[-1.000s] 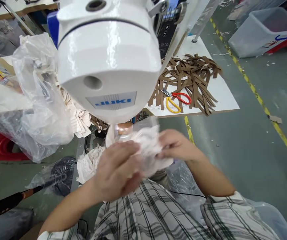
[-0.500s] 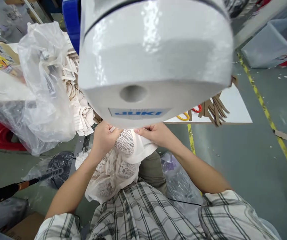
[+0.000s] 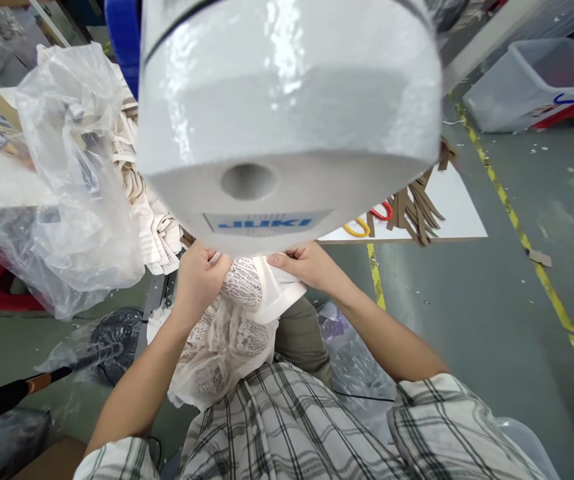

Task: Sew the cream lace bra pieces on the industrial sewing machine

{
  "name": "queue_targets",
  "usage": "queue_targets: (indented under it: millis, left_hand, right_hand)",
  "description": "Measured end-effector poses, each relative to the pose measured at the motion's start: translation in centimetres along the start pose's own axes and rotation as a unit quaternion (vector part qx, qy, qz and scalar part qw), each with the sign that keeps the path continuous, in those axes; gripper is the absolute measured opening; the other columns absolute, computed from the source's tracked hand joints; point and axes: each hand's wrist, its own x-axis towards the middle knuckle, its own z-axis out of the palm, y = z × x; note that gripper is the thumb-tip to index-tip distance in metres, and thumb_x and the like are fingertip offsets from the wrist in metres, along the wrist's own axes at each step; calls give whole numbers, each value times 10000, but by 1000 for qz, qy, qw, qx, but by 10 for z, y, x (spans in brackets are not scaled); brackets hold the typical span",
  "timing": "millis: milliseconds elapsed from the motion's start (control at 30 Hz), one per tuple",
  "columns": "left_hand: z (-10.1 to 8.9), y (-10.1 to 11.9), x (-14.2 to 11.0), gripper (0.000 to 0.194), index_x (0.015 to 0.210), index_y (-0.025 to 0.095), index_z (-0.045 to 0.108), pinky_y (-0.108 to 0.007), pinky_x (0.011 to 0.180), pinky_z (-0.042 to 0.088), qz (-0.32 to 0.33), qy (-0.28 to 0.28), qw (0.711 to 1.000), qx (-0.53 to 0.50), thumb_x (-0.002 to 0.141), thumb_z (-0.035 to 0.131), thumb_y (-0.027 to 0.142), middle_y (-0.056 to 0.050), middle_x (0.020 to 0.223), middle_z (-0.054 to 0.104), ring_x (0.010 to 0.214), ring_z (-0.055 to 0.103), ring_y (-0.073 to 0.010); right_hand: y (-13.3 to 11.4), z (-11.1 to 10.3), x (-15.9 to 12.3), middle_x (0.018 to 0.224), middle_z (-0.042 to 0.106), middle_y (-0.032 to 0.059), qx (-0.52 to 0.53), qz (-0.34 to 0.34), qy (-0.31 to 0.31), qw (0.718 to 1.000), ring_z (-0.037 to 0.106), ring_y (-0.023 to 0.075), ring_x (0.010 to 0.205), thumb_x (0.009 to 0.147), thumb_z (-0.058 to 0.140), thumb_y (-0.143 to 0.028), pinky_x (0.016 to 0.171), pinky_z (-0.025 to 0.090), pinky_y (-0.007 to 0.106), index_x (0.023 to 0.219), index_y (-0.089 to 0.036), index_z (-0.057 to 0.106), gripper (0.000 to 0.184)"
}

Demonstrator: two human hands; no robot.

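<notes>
Below the head of a white JUKI sewing machine [image 3: 287,127], both hands grip a white lace garment [image 3: 244,283]. My left hand [image 3: 201,277] is closed on its left side, thumb on top. On the right, my right hand [image 3: 307,265] pinches the plain white fabric edge between thumb and fingers. The garment's lace cups drape down over my lap in a gathered heap. The machine head hides the needle area and some of my fingertips.
White fabric pieces [image 3: 154,230] and a clear plastic bag [image 3: 79,180] lie at the left. On the white tabletop [image 3: 459,207] at right are brown strips [image 3: 414,210] and scissors with red and yellow handles [image 3: 357,228]. A clear bin [image 3: 527,87] stands on the floor.
The whole view has shifted slightly, so the machine and tables sit further left. Both hands keep their hold on the lace garment, with little change in their pose.
</notes>
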Motion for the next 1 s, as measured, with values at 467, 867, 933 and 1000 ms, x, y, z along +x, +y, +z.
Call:
queue_targets:
  millis: [467, 867, 933, 1000]
  left_hand:
    - [62, -101, -82, 544, 1452, 242, 405, -471, 1172, 388, -14, 76, 986, -150, 985, 511, 499, -150, 1534, 429, 1431, 431, -288]
    - [31, -67, -11, 734, 1427, 212, 411, -426, 1071, 483, -21, 11, 956, -293, 841, 710, 538, -168, 1435, 555, 1300, 572, -291]
    - [23, -61, -10, 671, 1328, 172, 515, -409, 927, 554, -64, -45, 947, -310, 812, 731, 543, -152, 1238, 678, 1097, 677, -287]
    - [14, -56, -20, 543, 1208, 150, 614, -384, 826, 568, -70, -116, 948, -288, 815, 740, 503, -124, 1074, 726, 950, 704, -271]
  right_hand:
    - [19, 5, -20, 684, 514, -15, 58, -34, 42, 997, 426, 113, 607, 866, 614, -571, 558, 325, 249, 769, -179, 578, 406]
    - [10, 13, -20, 1067, 567, 43, 95, -64, 63, 991, 560, 138, 777, 724, 808, -504, 666, 454, 265, 1098, -220, 435, 600]
    - [3, 13, -20, 973, 588, 20, 55, -40, 53, 996, 547, 142, 736, 680, 828, -509, 636, 431, 261, 1089, -209, 455, 629]
    - [0, 10, -26, 841, 601, -5, 25, -28, 3, 999, 554, 156, 718, 702, 803, -515, 619, 412, 256, 1037, -195, 512, 547]
